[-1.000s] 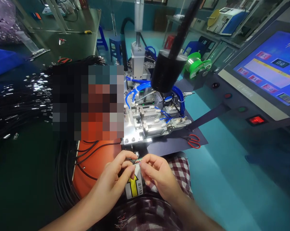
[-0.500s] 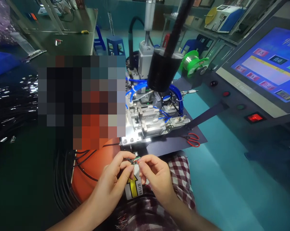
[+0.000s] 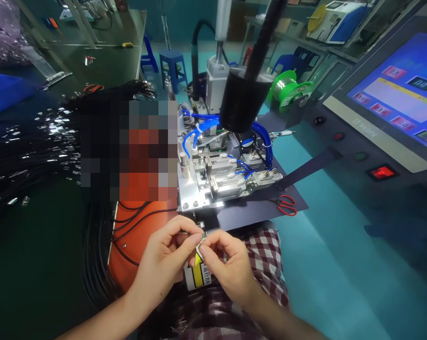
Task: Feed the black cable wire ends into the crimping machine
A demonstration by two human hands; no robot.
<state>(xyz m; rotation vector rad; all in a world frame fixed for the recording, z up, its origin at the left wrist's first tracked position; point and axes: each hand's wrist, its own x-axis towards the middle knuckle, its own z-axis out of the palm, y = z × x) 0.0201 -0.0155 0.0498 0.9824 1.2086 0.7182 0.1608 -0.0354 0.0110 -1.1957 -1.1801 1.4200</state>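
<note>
Thin coloured wires (image 3: 204, 237), a greenish bit of which shows, lie between my fingertips just in front of the machine. My left hand (image 3: 169, 252) is closed in a pinch on them, thumb against forefinger. Close against it, my right hand (image 3: 229, 259) pinches at the same wires with thumb and forefinger. The fingertips hide most of the wire ends. Below the hands is a white label (image 3: 198, 276) with a yellow arrow. Black cables (image 3: 146, 216) run across the orange surface (image 3: 131, 255) to the left.
The metal machine (image 3: 216, 174) with blue tubes stands ahead, under a black cylinder (image 3: 245, 101). Red-handled scissors (image 3: 287, 205) lie on the dark plate (image 3: 230, 218). A green wire spool (image 3: 283, 89) and a screen (image 3: 400, 89) are at the right. Bundled black cables (image 3: 96, 255) hang at the left.
My fingertips have drawn closer together over the wires, so less of their colours shows. My left thumb has moved up to its forefinger. The view has shifted slightly.
</note>
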